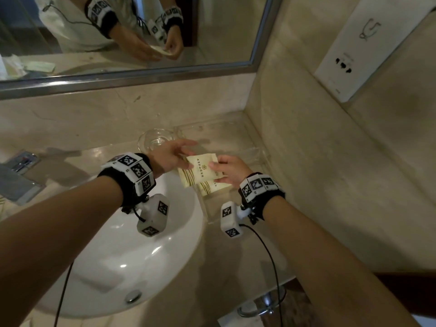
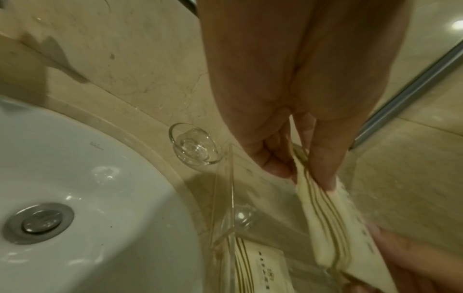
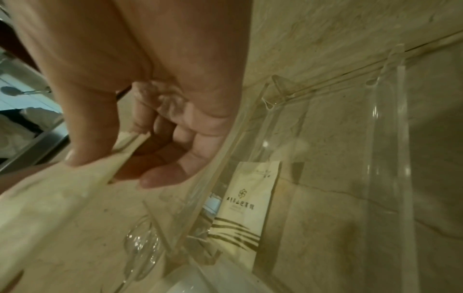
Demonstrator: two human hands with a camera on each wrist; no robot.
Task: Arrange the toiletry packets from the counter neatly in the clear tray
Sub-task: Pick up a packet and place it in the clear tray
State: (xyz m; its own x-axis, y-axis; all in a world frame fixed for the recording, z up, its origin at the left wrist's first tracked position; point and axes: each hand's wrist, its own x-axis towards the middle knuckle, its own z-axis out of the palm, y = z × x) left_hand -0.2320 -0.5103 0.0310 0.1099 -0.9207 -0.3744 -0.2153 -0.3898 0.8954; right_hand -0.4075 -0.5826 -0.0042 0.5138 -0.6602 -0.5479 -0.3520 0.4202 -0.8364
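Observation:
Both hands hold one cream toiletry packet (image 1: 200, 172) with gold stripes just above the clear tray (image 1: 212, 125). My left hand (image 1: 186, 159) pinches its left end between thumb and fingers, seen close in the left wrist view as the left hand (image 2: 300, 176) on the packet (image 2: 325, 218). My right hand (image 1: 215, 169) pinches the right end; in the right wrist view the right hand (image 3: 112, 168) grips the packet (image 3: 50, 198). A second matching packet (image 1: 213, 188) (image 2: 263, 263) (image 3: 250, 198) lies flat in the tray (image 3: 385, 138) near its front.
A small glass dish (image 1: 154, 139) (image 2: 195, 146) stands by the tray's left wall (image 2: 225, 188). The white sink basin (image 1: 118, 256) lies to the left and the chrome faucet (image 1: 18, 171) at far left. A marble wall borders the tray on the right, and a mirror (image 1: 118, 31) hangs behind.

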